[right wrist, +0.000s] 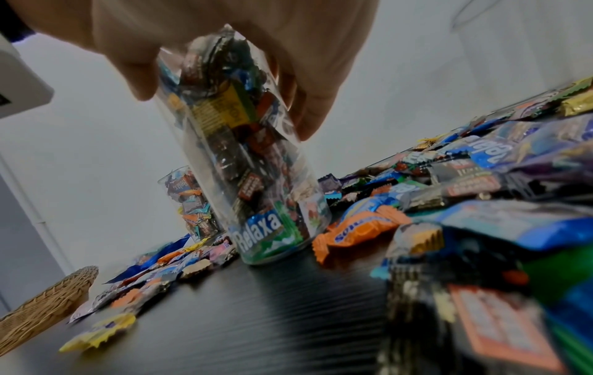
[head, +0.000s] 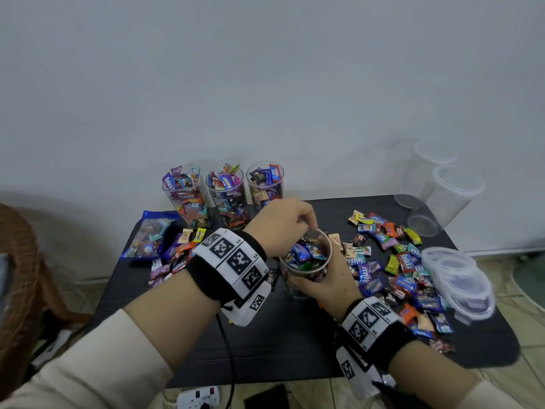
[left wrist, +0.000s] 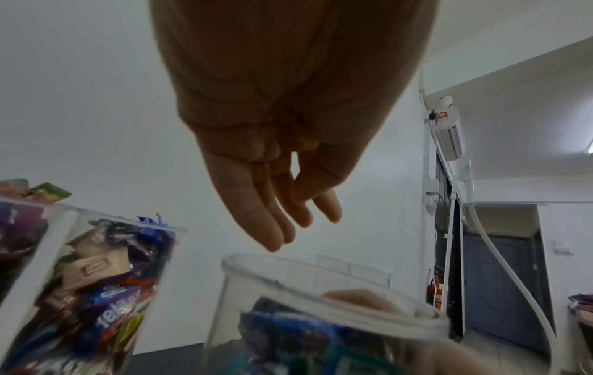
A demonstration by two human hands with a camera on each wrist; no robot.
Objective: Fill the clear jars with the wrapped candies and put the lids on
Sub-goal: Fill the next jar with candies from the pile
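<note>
Held near the middle of the black, finely grooved table (head: 295,335): a clear, smooth-walled plastic jar (right wrist: 253,162), cylindrical, long axis near upright but leaning, mouth up, base on the tabletop. Packed almost to the rim with crinkly foil-wrapped candies (head: 306,252) — blue, green, brown wrappers with serrated ends. Wrapped round the jar's wall from the right side, the right hand (head: 327,283), thumb and fingers curled and clamped on the plastic. Poised above the jar's mouth, the left hand (left wrist: 289,142), fingers straight, close together, pointing down toward the rim, holding nothing. Ranged along the wall behind, three more filled jars (head: 227,196), upright and lidless. Scattered right of the held jar, loose candies (head: 395,270) in a glossy heap; at the table's right edge, a stack of translucent round lids (head: 463,278) — thin, ridged rims.
</note>
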